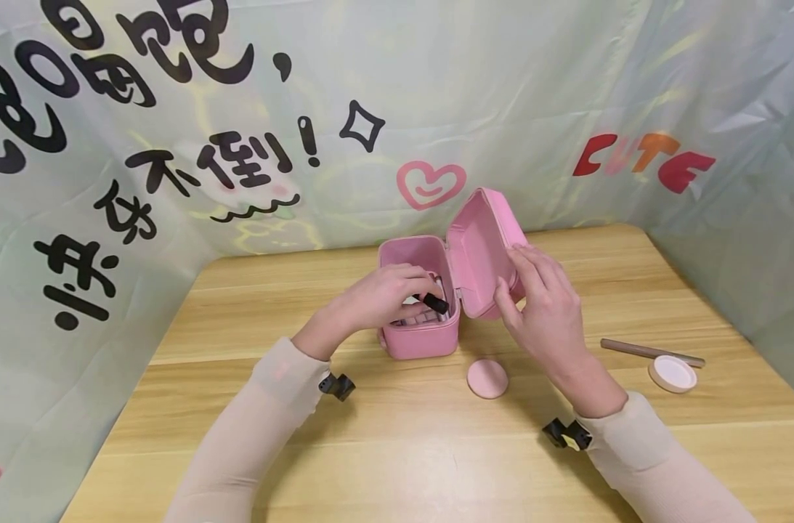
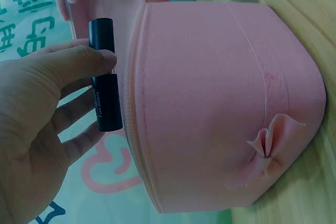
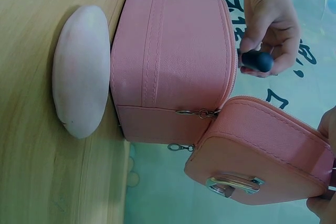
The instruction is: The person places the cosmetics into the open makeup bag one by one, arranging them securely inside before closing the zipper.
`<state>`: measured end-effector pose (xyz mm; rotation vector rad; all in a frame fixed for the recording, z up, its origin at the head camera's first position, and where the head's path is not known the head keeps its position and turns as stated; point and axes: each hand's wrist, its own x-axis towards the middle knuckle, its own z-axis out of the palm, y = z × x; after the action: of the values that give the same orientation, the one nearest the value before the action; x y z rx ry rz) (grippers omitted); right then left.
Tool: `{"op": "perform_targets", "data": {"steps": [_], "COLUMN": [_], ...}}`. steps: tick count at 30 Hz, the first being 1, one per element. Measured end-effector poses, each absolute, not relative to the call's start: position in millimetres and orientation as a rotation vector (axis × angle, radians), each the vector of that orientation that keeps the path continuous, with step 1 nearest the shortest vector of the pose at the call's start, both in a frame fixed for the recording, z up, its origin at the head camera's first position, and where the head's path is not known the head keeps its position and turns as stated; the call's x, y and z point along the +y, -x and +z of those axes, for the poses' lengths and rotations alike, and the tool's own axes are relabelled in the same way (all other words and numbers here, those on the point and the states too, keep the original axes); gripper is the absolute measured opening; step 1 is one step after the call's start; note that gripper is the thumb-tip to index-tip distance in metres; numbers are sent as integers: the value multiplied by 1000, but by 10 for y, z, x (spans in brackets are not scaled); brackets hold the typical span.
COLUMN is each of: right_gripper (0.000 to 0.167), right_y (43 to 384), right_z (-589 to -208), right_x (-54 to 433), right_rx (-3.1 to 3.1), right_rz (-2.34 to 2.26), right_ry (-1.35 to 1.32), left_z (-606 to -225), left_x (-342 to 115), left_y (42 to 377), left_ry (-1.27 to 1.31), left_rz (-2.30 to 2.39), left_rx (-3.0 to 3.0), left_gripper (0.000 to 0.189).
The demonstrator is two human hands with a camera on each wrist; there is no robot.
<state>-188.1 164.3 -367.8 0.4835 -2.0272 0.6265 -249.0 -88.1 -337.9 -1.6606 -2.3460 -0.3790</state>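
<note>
A pink zippered makeup case [image 1: 423, 340] stands on the table with its lid [image 1: 491, 254] swung up to the right. Above its opening, my left hand [image 1: 393, 294] pinches a black lipstick tube [image 2: 106, 98] between thumb and fingers. Small lettering runs along the tube in the left wrist view. My right hand [image 1: 545, 312] grips the lid's outer edge, fingers on the rim and thumb below. Cosmetics [image 1: 423, 317] lie inside the case, partly hidden by my left hand. A pink bow [image 2: 266, 148] decorates one side of the case.
A round pale-pink puff [image 1: 487, 378] lies on the wooden table [image 1: 397, 450] just in front of the case. To the right, a brown stick [image 1: 632, 349] lies beside a shallow round white lid [image 1: 673, 374]. A printed cloth backdrop [image 1: 501, 94] hangs behind the table.
</note>
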Motion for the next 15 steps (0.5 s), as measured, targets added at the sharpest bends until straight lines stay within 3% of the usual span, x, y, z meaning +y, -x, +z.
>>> {"op": "perform_targets", "data": {"steps": [15], "right_gripper": [42], "right_y": [1882], "right_z": [-3672], "right_x": [1630], "right_rx": [-2014], "right_rz": [624], "right_ry": [-484], "left_z": [-3388], "left_x": [-844], "left_y": [2714], "left_ry": [1613], "left_rz": [-257], "left_rx": [-2578], "left_gripper": [24]}}
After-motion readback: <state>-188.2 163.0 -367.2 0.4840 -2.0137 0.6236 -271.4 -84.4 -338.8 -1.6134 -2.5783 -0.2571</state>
